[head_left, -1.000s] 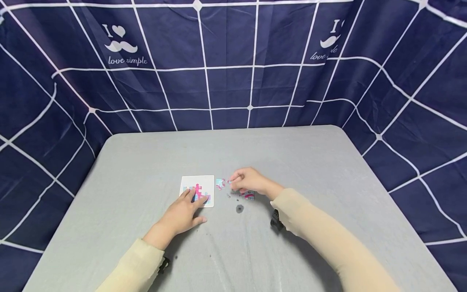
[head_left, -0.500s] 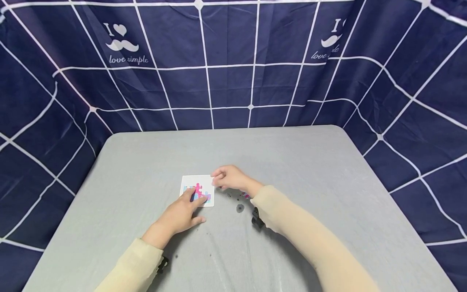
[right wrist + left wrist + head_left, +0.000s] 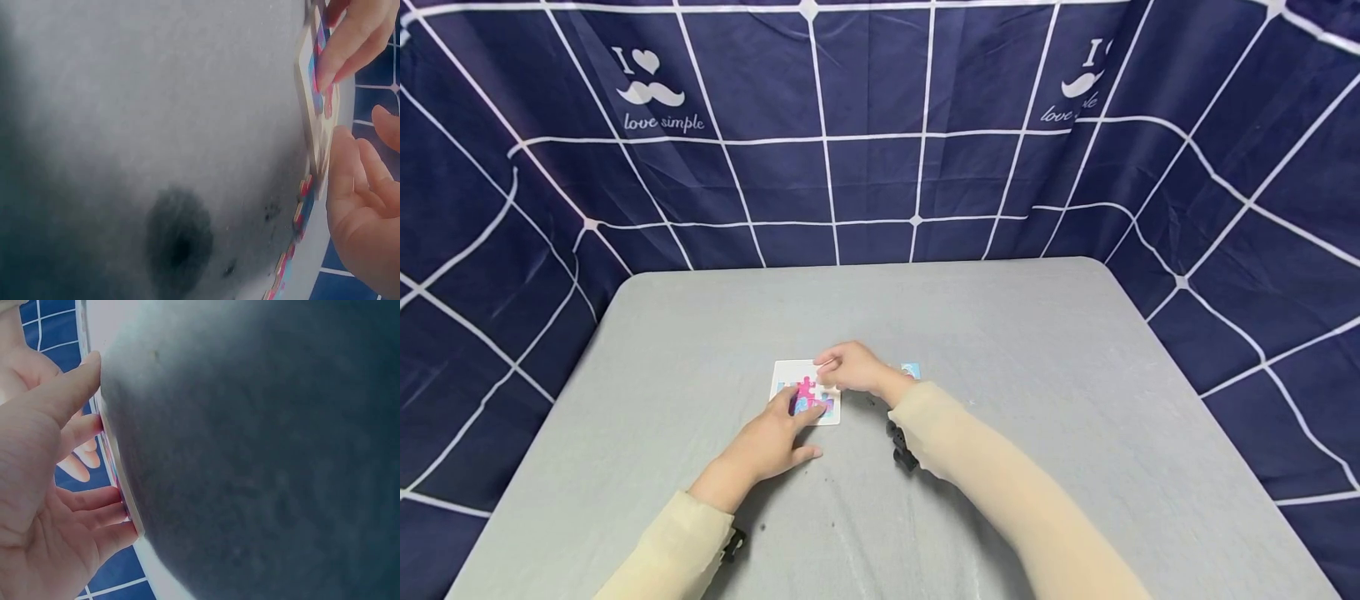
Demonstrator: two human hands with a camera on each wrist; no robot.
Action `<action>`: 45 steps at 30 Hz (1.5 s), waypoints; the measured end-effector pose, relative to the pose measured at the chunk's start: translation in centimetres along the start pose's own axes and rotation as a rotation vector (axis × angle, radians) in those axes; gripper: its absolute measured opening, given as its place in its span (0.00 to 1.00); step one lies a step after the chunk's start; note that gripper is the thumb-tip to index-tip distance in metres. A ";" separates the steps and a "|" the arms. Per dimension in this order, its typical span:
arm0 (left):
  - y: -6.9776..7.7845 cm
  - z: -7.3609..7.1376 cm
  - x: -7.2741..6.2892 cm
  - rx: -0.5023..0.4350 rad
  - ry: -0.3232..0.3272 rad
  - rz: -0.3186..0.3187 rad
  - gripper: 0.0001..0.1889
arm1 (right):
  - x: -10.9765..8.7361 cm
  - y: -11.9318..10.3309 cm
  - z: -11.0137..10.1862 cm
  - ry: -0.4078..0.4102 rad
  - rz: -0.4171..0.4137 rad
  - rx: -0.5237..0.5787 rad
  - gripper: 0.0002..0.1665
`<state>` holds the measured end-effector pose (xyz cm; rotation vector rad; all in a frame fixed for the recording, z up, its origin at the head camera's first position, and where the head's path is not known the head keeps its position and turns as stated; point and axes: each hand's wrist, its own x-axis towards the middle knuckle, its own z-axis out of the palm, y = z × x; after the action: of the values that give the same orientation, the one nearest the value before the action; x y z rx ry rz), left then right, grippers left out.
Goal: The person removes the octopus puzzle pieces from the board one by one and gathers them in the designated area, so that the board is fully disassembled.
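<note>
Your left hand (image 3: 766, 443): fingers spread on puzzle board (image 3: 790, 369); right hand (image 3: 856, 368): over it, hold unclear; grey tabletop (image 3: 1000, 333); navy white-gridded curtains (image 3: 872, 179) behind.

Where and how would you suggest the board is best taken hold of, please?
I'd probably pinch the board by its far left corner, coming in low from the left. It lies flat on the table, and that corner's rim is uncovered, while the left grip covers the near left corner and the right grip is over the far right.
</note>
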<state>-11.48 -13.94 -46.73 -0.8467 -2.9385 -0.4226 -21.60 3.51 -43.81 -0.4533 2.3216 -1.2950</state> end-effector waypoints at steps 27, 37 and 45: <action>-0.1 -0.2 0.1 -0.003 -0.008 0.002 0.32 | 0.8 -0.5 1.6 0.067 0.023 -0.118 0.14; 0.1 -0.4 0.1 -0.004 -0.012 0.004 0.32 | 0.9 -0.3 2.3 0.104 0.062 -0.017 0.13; 0.1 -0.5 0.1 0.019 0.004 0.031 0.32 | 1.1 0.0 2.5 0.109 0.093 0.046 0.14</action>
<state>-11.51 -13.92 -46.19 -0.8874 -2.9170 -0.3936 -21.22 1.25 -45.22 -0.2621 2.3659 -1.3559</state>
